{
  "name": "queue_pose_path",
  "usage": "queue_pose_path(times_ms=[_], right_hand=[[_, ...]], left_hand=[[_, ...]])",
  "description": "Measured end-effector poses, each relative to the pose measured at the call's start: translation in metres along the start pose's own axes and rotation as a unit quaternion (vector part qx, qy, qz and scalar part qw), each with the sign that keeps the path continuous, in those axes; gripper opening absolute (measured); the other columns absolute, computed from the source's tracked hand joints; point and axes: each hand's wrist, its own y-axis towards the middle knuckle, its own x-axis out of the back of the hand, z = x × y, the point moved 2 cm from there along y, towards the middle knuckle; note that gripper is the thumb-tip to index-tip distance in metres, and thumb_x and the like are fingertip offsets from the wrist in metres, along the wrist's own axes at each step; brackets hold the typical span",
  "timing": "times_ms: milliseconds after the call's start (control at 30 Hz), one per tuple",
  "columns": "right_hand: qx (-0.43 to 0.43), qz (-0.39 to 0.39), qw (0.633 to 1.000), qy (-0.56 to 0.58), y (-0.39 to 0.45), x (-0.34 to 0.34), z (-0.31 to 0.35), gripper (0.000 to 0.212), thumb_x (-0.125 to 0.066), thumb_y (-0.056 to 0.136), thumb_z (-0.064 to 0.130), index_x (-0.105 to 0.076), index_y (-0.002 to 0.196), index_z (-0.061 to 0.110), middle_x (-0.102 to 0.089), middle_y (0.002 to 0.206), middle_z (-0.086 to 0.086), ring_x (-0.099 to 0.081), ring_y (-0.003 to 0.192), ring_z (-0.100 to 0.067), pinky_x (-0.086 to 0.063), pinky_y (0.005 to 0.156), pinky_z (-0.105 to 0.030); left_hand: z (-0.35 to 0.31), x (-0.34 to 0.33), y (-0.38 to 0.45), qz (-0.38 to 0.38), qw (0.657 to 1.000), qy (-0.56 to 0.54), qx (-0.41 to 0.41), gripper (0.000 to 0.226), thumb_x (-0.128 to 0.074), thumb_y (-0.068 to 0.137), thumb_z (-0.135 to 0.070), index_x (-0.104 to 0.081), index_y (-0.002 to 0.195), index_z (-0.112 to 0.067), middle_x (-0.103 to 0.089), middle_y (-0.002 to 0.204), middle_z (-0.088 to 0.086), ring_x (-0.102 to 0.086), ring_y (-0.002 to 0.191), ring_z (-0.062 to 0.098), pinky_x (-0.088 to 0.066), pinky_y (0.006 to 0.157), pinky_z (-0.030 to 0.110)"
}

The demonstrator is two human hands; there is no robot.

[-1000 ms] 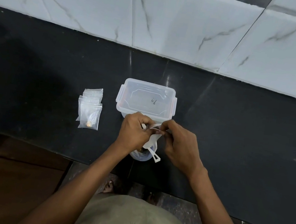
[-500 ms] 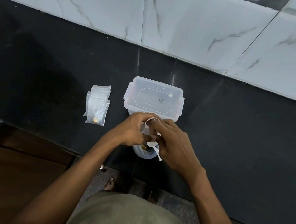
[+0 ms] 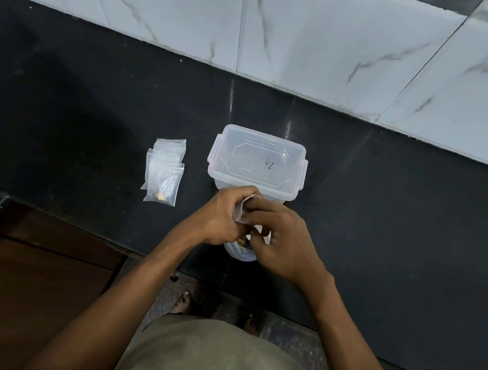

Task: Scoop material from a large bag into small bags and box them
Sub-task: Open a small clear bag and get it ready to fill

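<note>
Fingers (image 3: pixel 235 207) of both our hands pinch one small bag (image 3: pixel 240 212) over the large bag (image 3: pixel 240 251) at the desk (image 3: pixel 389 204) edge, just before the lidded box (image 3: pixel 258 162). We judge we are filling or sealing it; next, press its top closed. It looks thin, clear, crumpled.

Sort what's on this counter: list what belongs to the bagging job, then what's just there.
Job:
small bag pinched by left hand and right hand
large bag beneath the hands
stack of small bags
lidded plastic box

Just there:
black counter
marble wall tiles
</note>
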Motion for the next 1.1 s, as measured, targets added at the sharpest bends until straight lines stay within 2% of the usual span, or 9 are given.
queue_pose_path(times_ms=[100,200,267,400,600,733,867,1033,1100], right_hand=[[-0.006,-0.128,0.985,0.112,-0.004,0.001,-0.002,0.037,-0.056,0.072,-0.002,-0.079,0.099,0.008,-0.075,0.11,0.002,-0.071,0.1,-0.014,-0.058,0.077,-0.036],[-0.089,-0.192,0.975,0.061,-0.016,-0.002,-0.016,0.023,-0.066,0.076,-0.003,-0.077,0.089,0.012,-0.071,0.089,0.006,-0.067,0.077,-0.012,-0.055,0.063,-0.038],[-0.155,-0.166,0.974,-0.016,-0.027,-0.006,-0.024,0.011,-0.07,0.079,0.017,-0.073,0.09,0.021,-0.066,0.087,0.012,-0.062,0.074,-0.008,-0.054,0.063,-0.035],[-0.239,-0.065,0.962,-0.119,-0.042,-0.019,-0.029,0.019,-0.069,0.079,0.044,-0.061,0.086,0.028,-0.06,0.081,0.013,-0.056,0.071,-0.008,-0.046,0.06,-0.028],[-0.342,-0.025,0.939,-0.025,-0.043,-0.038,-0.037,0.014,-0.072,0.076,0.026,-0.061,0.081,0.019,-0.063,0.065,0.007,-0.062,0.061,-0.011,-0.055,0.058,-0.038],[-0.328,-0.03,0.944,0.007,-0.042,-0.042,-0.038,0.008,-0.069,0.071,0.009,-0.07,0.079,0.012,-0.065,0.059,0.004,-0.064,0.057,-0.014,-0.057,0.06,-0.041],[-0.279,-0.052,0.959,-0.007,-0.042,-0.04,-0.037,0.009,-0.07,0.073,0.005,-0.074,0.079,0.009,-0.065,0.059,-0.001,-0.062,0.058,-0.017,-0.053,0.059,-0.035],[-0.238,-0.075,0.968,-0.006,-0.047,-0.035,-0.041,0.015,-0.073,0.076,0.006,-0.077,0.089,0.012,-0.07,0.078,0.004,-0.063,0.067,-0.006,-0.049,0.063,-0.017],[-0.224,-0.067,0.972,-0.003,-0.048,-0.035,-0.041,0.016,-0.076,0.076,0.007,-0.078,0.091,0.012,-0.069,0.077,0.005,-0.063,0.066,-0.006,-0.05,0.064,-0.016]], left_hand=[[0.005,0.005,0.001,-0.047,0.998,-0.017,0.035,0.031,-0.083,0.073,0.002,-0.066,0.092,-0.015,-0.069,0.082,0.004,-0.064,0.074,0.011,-0.056,0.066,0.033],[0.014,0.011,-0.004,-0.166,0.979,0.038,0.114,0.027,-0.085,0.073,-0.006,-0.066,0.088,-0.018,-0.065,0.08,-0.005,-0.062,0.07,0.012,-0.05,0.055,0.021],[0.023,0.013,-0.009,-0.229,0.956,0.068,0.172,0.022,-0.078,0.077,-0.008,-0.062,0.089,-0.017,-0.066,0.086,-0.002,-0.066,0.08,0.017,-0.051,0.06,0.026],[0.034,0.006,-0.017,-0.271,0.931,0.082,0.229,0.019,-0.073,0.08,-0.015,-0.056,0.09,-0.016,-0.063,0.087,-0.002,-0.062,0.084,0.021,-0.044,0.066,0.031],[0.037,-0.012,-0.024,-0.243,0.902,0.079,0.349,0.066,-0.079,0.078,-0.052,-0.042,0.114,-0.012,-0.055,0.105,-0.002,-0.057,0.098,0.024,-0.048,0.081,0.036],[0.041,-0.023,-0.026,-0.193,0.892,0.036,0.407,0.078,-0.09,0.069,-0.037,-0.029,0.111,-0.014,-0.051,0.105,0.001,-0.055,0.099,0.024,-0.047,0.082,0.035],[0.047,-0.028,-0.025,-0.195,0.883,-0.002,0.427,0.062,-0.081,0.075,-0.008,-0.031,0.112,-0.011,-0.056,0.107,0.007,-0.057,0.096,0.024,-0.049,0.078,0.034],[0.055,-0.029,-0.023,-0.207,0.884,-0.049,0.417,0.053,-0.073,0.079,-0.002,-0.032,0.113,-0.01,-0.054,0.103,0.005,-0.056,0.096,0.022,-0.048,0.078,0.032],[0.058,-0.03,-0.022,-0.212,0.885,-0.052,0.412,0.052,-0.072,0.079,-0.001,-0.033,0.113,-0.009,-0.056,0.105,0.007,-0.058,0.097,0.023,-0.05,0.079,0.032]])
